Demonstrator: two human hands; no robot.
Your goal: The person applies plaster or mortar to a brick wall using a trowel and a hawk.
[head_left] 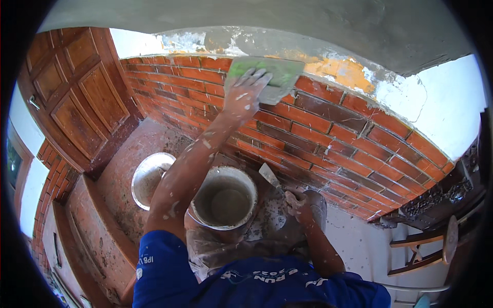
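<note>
Up at the wall, my left hand (246, 95) grips a green plastering float (287, 77), its fingers over the float's back. The float is slightly blurred and lies against the top of the brick facing, just under the plastered band. Its handle is hidden by the hand. Low on the right, my right hand (299, 203) is closed around a small trowel (269, 175), whose flat pale blade points up and left toward the wall. Between my arms stands a round bucket (250, 180), coated inside with grey mortar. Grey spatters mark both of my arms.
A second whitish pail (137, 177) stands left of my left forearm. Further left are a wooden door (79, 97) and red steps (95, 220). Grey plaster (246, 41) overhangs the brick wall (328, 128). At right is a wooden chair (418, 251).
</note>
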